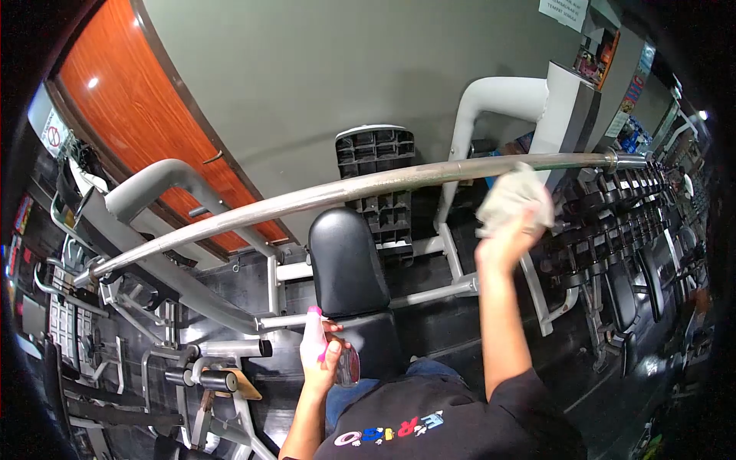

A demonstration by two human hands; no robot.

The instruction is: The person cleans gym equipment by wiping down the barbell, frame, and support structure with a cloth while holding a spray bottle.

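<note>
While the left hand [325, 364] grips a spray bottle [313, 336], contents unclear, right hand [514, 239] clutching a pale cloth [514, 201]

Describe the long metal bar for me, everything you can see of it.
The bar is a round, smooth-looking rod of silvery metal, shiny in places, with duller, brownish patches. It spans the view, looking bowed through the wide lens, in front of the grey wall and beyond the black backrest. A collar shows towards its right end. The cloth in the right hand overlaps it; contact is unclear.
</note>
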